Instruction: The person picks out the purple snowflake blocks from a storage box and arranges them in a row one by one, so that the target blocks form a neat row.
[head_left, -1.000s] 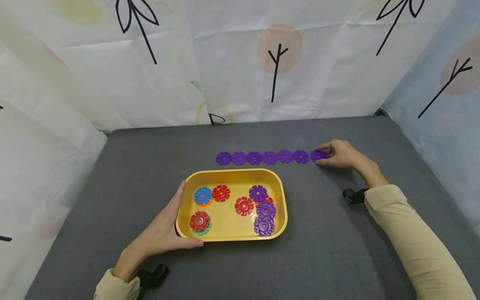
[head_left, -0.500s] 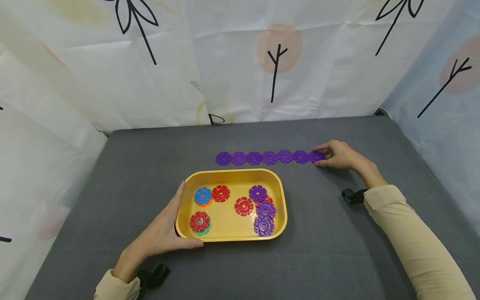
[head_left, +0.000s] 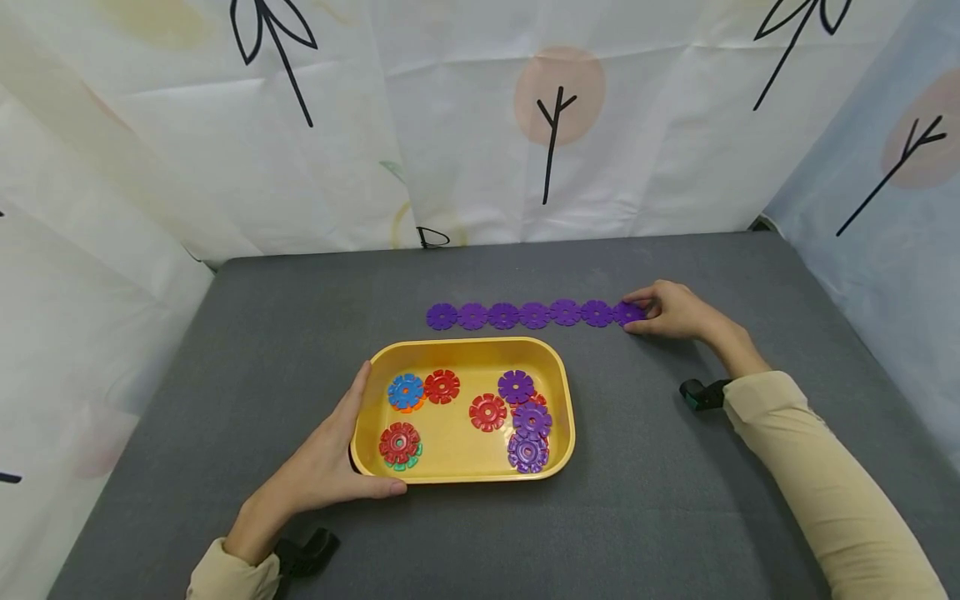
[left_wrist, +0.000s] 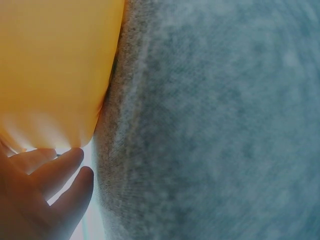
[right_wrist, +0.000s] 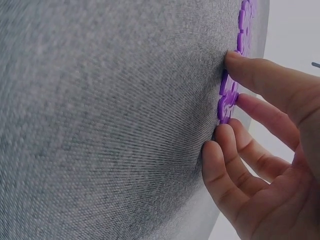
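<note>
Purple row (head_left: 535, 320) is nudged left, end disc (head_left: 628, 312) pinched by right hand (head_left: 678, 311), last gap apparently closed; yellow tray (head_left: 453, 450) is gripped by left hand (head_left: 327, 462).

Rightmost purple disc (head_left: 627, 312) part-hidden by right hand (head_left: 675, 312) — yellow tray (left_wrist: 55, 65) runs off left wrist view, top and left

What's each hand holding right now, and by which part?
Right hand: the rightmost purple disc of the row, pinched by its rim. Left hand: the yellow tray, held at its left end, thumb along the near side.
</note>
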